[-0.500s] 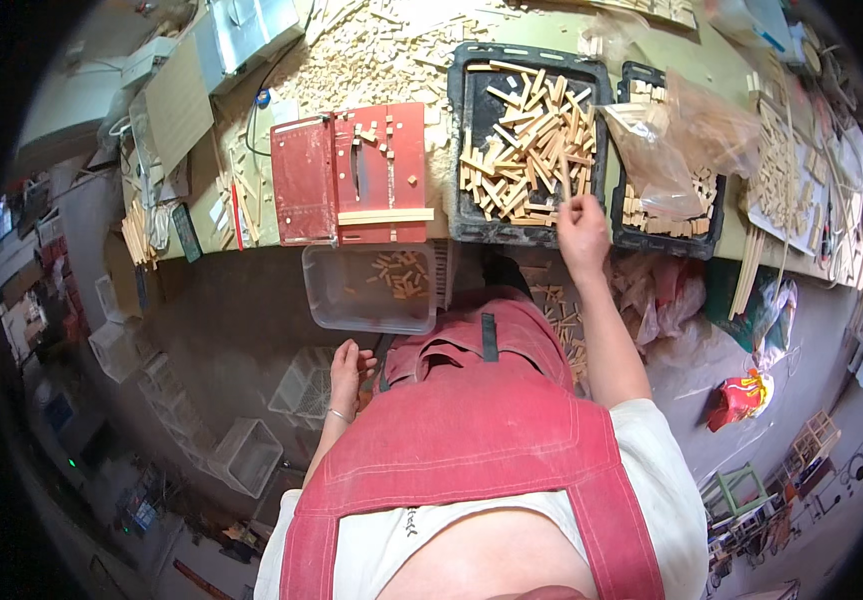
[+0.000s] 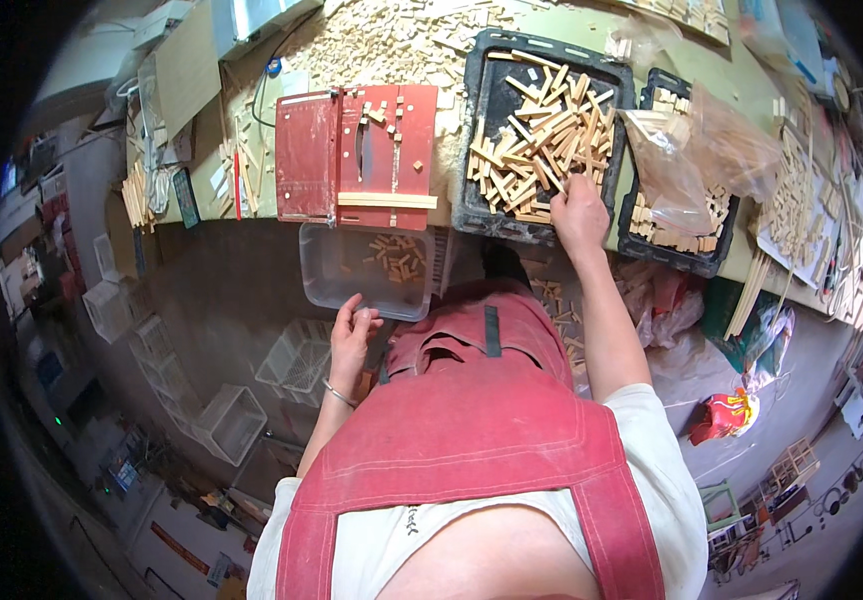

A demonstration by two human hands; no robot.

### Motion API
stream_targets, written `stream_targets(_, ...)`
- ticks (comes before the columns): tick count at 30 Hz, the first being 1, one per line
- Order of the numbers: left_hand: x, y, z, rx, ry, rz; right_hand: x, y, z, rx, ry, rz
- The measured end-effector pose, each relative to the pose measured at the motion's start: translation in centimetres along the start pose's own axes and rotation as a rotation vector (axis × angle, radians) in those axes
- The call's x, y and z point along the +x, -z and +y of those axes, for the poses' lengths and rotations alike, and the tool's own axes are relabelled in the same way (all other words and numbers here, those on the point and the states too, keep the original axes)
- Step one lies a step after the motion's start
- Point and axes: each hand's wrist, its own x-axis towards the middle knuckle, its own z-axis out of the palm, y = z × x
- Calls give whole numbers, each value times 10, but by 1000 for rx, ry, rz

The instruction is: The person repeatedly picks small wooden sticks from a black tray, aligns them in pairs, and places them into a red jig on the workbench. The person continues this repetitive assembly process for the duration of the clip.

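My right hand reaches over the near right part of a black plastic tray. Its fingers are pinched together at the edge of a heap of short wooden sticks, seemingly on one stick; the fingertips are partly hidden. Held low beside the bench, my left hand is empty, its fingers loosely bent and apart. It is close to the near rim of a clear plastic bin with small wood pieces inside. Left of the tray lies a red machine table with a slot, a pale wooden strip and small offcuts on it.
A second black tray holds wood blocks under a plastic bag. Piled offcuts cover the back of the bench. Long thin strips jut over the front edge at right. White crates stand on the floor at left.
My right hand has moved slightly farther into the stick heap. My left hand has risen toward the clear bin. The view has shifted and tilted a little.
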Motion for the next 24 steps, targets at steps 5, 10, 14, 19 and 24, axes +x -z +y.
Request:
stream_targets(5,2,-24,-3,293,-255,-50,-13,3,27,705,-235,-122)
stream_targets(10,-4,-86,61,348,-347,-220,-29,49,-6,1242,-538,-432)
stream_targets(14,15,-148,81,151,-404,-391,-67,48,-28,1168,-413,-540)
stream_targets(19,30,-193,100,97,-439,-472,-82,60,-49,905,3,-611)
stream_targets(24,18,-188,91,-7,-153,-483,18,55,-34,220,305,-87)
